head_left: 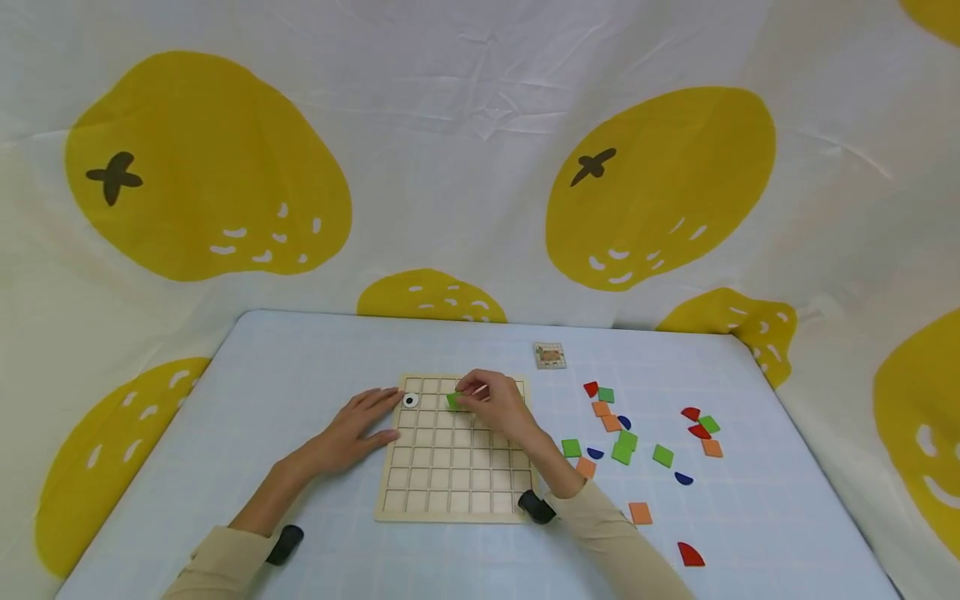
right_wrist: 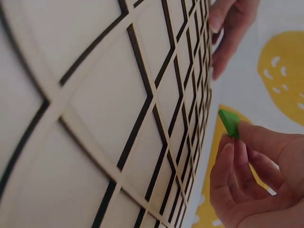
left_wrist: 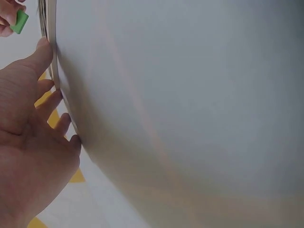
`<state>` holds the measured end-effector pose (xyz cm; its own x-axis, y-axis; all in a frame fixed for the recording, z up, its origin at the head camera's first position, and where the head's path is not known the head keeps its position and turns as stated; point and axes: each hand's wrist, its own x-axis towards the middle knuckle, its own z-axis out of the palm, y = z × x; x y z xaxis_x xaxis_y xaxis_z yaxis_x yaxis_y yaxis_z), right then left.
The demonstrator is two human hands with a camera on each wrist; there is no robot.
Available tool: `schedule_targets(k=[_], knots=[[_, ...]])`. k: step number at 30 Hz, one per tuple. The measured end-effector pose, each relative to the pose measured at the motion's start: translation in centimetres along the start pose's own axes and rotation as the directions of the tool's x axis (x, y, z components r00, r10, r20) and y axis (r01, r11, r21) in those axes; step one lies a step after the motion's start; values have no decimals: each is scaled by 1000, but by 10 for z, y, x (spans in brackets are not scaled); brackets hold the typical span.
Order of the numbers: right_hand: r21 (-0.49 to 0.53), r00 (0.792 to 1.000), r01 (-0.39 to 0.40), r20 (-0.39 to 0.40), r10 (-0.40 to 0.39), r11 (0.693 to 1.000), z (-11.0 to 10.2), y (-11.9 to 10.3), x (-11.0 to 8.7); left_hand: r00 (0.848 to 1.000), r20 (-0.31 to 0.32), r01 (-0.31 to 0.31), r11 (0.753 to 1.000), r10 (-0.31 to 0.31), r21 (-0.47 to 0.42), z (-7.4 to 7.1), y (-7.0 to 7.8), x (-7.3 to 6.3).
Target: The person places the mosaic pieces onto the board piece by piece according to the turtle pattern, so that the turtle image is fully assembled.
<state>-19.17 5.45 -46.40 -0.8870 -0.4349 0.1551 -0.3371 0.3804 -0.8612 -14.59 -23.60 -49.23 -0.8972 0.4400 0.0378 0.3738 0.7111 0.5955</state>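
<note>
Between thumb and fingertips, my right hand (head_left: 497,405) pinches a green square tile (head_left: 453,402). It holds the tile over the upper part of a light wooden grid board (head_left: 457,517). The right wrist view shows the green tile (right_wrist: 230,122) tilted, its corner sticking out past the thumb. My left hand (head_left: 351,435) rests at the board's left edge, fingers stretched out and touching the frame. Beside its fingertips, a white round piece with a black dot (head_left: 410,401) lies in a cell near the upper left corner.
Right of the board lie scattered green squares (head_left: 662,455), orange squares (head_left: 640,512), red quarter-circles (head_left: 691,554) and dark blue half-circles (head_left: 683,478), several of each. A small picture card (head_left: 550,356) lies behind the board, to the right. A lemon-print curtain (head_left: 465,200) hangs behind the table.
</note>
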Motion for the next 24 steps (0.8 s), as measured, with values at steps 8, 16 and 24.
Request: schedule_targets(k=[8,16,24], knots=[[20,999,-9,31,8,1000,20,-8,8,1000,10,3,1000,-3,-6,-1,2,0],[20,998,6,61,-7,1000,41,-11,14,1000,12,0,1000,0,-6,-1,1,0],[2,997,-2,72,2,1000,58,-15,20,1000,7,-18,1000,18,-15,0,-1,1]])
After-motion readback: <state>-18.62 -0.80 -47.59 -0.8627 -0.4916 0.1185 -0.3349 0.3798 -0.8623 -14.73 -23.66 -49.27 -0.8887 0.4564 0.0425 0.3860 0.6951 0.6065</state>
